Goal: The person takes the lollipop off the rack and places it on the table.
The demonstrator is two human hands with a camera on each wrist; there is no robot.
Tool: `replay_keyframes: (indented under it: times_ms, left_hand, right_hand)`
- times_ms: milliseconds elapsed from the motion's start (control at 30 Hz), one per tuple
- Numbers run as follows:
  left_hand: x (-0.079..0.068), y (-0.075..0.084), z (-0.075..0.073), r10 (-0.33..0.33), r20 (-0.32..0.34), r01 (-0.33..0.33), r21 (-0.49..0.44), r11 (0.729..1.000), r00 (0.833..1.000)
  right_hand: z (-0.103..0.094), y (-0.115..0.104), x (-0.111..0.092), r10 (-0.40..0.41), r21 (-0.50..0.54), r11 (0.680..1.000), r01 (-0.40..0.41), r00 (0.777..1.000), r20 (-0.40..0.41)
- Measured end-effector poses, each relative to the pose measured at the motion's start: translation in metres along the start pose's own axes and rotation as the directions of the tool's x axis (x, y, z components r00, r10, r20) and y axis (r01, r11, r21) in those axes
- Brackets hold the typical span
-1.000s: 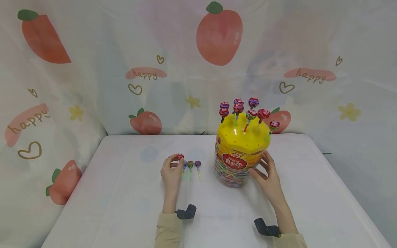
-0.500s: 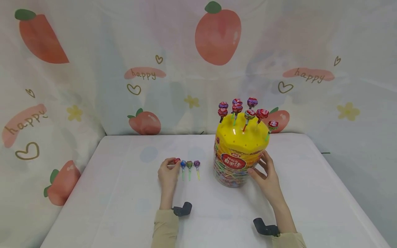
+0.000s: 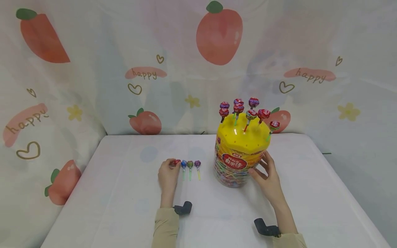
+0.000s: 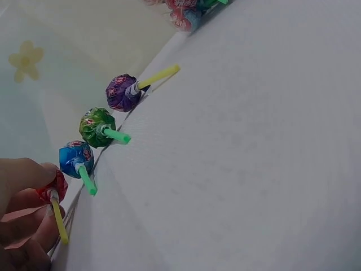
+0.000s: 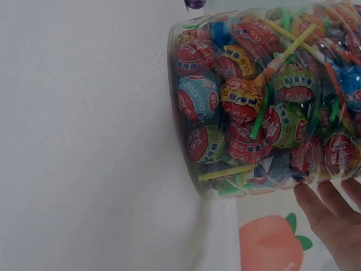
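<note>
In the head view my left hand (image 3: 168, 177) pinches a red-wrapped lollipop (image 3: 176, 162) by its head, low over the white table. Its yellow stick points down past the fingers in the left wrist view. Beside it lie a blue lollipop (image 4: 76, 158), a green lollipop (image 4: 97, 127) and a purple lollipop (image 4: 123, 93), in a row. My right hand (image 3: 269, 181) rests against the right side of a clear jar (image 3: 234, 177) packed with lollipops, fingers spread. Several lollipops stand upright in the jar's yellow lid (image 3: 242, 141).
The white table (image 3: 124, 206) meets a patterned cloth backdrop (image 3: 173, 41) behind it and at the left. Black wrist mounts (image 3: 267, 228) stick out from both forearms. Small holes dot the front of the lid.
My left hand has moved slightly left and down with the red lollipop, uncovering the blue one. The right hand and the jar have stayed in place.
</note>
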State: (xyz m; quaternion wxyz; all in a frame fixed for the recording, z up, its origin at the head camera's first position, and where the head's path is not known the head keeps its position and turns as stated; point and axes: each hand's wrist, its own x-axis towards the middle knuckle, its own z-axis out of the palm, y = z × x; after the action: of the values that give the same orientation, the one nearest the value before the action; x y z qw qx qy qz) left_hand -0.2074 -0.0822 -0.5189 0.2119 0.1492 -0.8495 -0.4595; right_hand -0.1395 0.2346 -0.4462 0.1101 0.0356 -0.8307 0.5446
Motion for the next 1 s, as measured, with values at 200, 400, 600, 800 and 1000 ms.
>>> replay_keyframes:
  times_ms: [200,400,600,800,1000]
  left_hand:
    - [0.0001,0.0006,0.0,0.031,-0.01,-0.031,0.038,0.999,0.999]
    - [-0.0006,0.001,-0.0005,0.054,-0.018,-0.053,0.077,0.996,0.998]
    - [-0.0003,0.0012,0.0,0.04,-0.012,-0.039,0.088,0.995,0.999]
    - [-0.0012,0.0015,-0.0022,0.019,0.004,-0.02,0.045,0.999,1.0]
    - [-0.0058,0.0053,-0.008,0.032,-0.023,-0.032,-0.027,0.999,0.999]
  right_hand:
    - [-0.0006,0.0006,0.0003,0.0,0.003,1.0,0.0,1.0,0.006]
    - [-0.0007,0.0017,0.0014,-0.004,-0.003,1.0,0.004,1.0,0.002]
    - [-0.0007,0.0027,0.0013,-0.004,-0.011,1.0,0.004,1.0,-0.002]
    - [-0.0003,0.0025,0.0003,0.004,0.002,1.0,-0.004,1.0,-0.001]
    - [-0.0003,0.0023,-0.0004,0.001,-0.004,1.0,-0.001,1.0,-0.002]
